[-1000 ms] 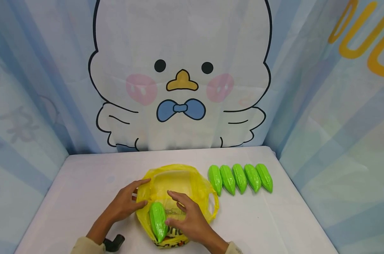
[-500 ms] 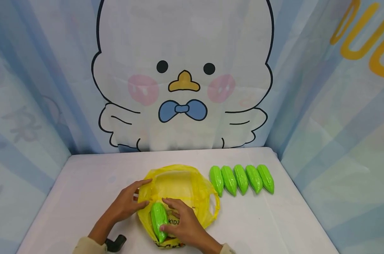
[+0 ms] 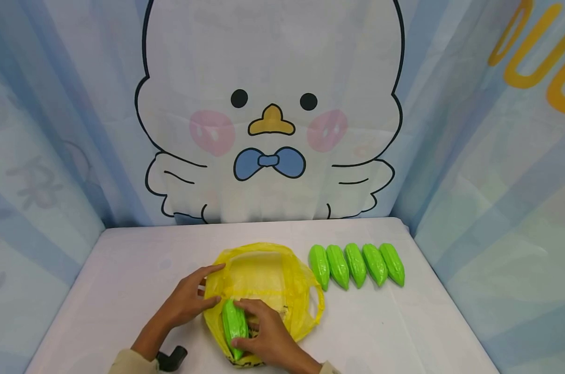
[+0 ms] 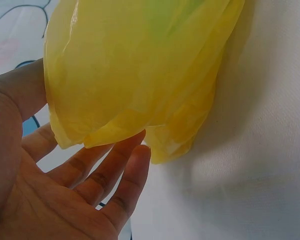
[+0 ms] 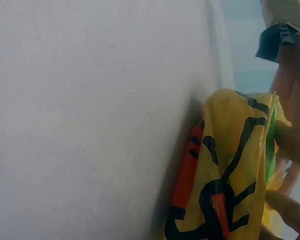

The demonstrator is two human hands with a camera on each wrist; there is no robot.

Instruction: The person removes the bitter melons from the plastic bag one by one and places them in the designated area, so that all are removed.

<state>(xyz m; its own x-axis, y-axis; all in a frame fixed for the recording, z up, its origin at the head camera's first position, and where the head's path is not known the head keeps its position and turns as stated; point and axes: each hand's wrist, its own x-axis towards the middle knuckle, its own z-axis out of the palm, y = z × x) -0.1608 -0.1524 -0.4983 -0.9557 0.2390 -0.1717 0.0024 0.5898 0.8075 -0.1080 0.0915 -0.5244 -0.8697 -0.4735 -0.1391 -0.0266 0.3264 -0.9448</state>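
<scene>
A yellow plastic bag (image 3: 259, 267) lies on the table with its wide mouth facing up. At its near left side is a glossy green, ridged toy vegetable (image 3: 234, 323) with a pointed end. My right hand (image 3: 270, 335) grips it, thumb at the lower end and a finger at the upper end; in the right wrist view a strip of green toy vegetable (image 5: 271, 147) shows beside the printed bag. My left hand (image 3: 189, 298) rests at the bag's left rim. In the left wrist view, the fingers (image 4: 127, 185) are spread loosely, some touching the bag's edge, while the thumb's tip is hidden behind the plastic.
Several matching green toy vegetables (image 3: 356, 266) lie in a slanted row to the right of the bag. A small dark object (image 3: 172, 358) sits by my left forearm. Behind the white table (image 3: 137, 259) hangs a curtain with a cartoon bird (image 3: 273, 78).
My right hand has come left and down from over the bag onto the green toy vegetable and taken hold of it. My left hand has stayed at the bag's rim.
</scene>
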